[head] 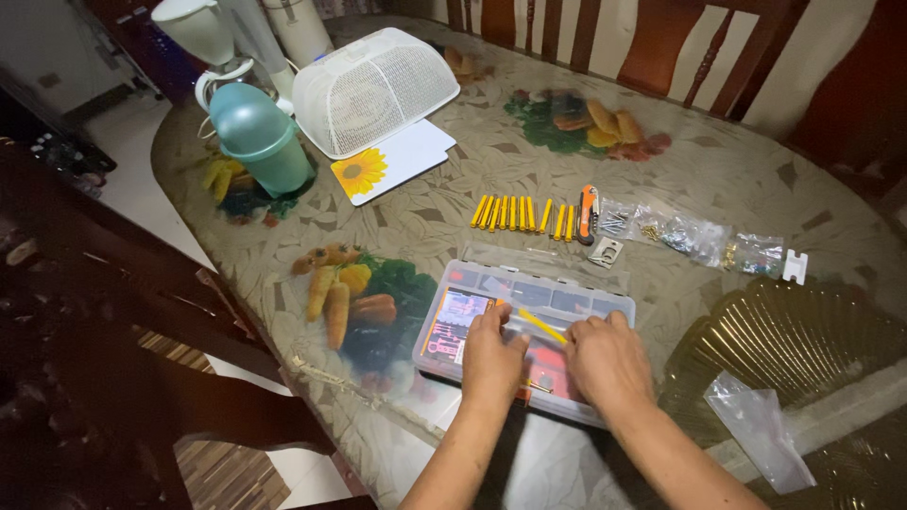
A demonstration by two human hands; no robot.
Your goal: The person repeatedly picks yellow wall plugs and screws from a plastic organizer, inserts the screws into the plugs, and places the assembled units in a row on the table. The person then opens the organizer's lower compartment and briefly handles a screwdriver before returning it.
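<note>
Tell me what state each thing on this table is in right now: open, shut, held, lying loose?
Clear organizer box: open, lid laid back.
Yellow stick: held between both hands over the box.
Left hand: grip closed on the stick.
Right hand: grip closed on the stick.
Row of yellow pieces: lying loose, side by side.
Mesh food cover: set down, dome up.

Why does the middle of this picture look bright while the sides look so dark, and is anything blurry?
Head view: light falls on the middle of the table, so the row of yellow pieces and the clear organizer box show plainly; the chairs at the left edge sink into deep shadow. Glare sits on the glossy table edge near the left hand and right hand. The edges bend slightly from the wide lens.
</note>
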